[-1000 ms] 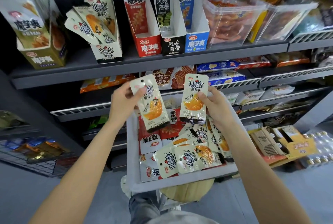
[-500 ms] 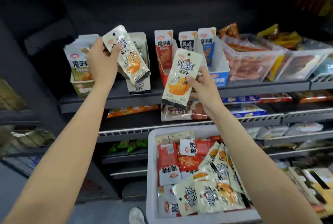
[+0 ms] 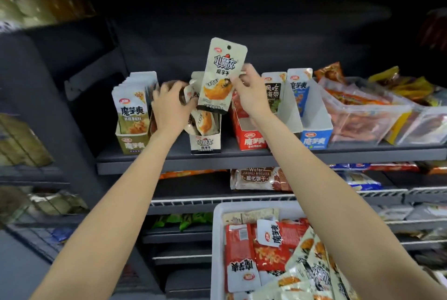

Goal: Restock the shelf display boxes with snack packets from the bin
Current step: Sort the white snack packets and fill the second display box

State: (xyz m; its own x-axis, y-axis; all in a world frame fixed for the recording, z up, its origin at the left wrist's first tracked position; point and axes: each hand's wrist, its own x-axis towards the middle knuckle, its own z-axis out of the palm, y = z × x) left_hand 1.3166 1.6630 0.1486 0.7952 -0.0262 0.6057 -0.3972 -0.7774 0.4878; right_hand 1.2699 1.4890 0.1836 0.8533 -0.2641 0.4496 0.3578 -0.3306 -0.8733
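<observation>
Seating packets: our left hand (image 3: 169, 104) seemingly grips one inside the cream box (image 3: 205, 141); right hand (image 3: 251, 92) pinches the upright packet (image 3: 221, 77), which we slide in behind.

Display boxes (image 3: 205, 140) sitting in a row on the shelf (image 3: 266, 156), left hand (image 3: 170, 104) reaching into the second box, right hand (image 3: 251, 93) holding a packet (image 3: 221, 77) upright above it, bin (image 3: 217, 239) sitting below right, tubs (image 3: 362, 116) standing right of the boxes

Left hand (image 3: 169, 104) covering a packet's top, bin (image 3: 216, 239) cut off below, left shelves blurred
</observation>
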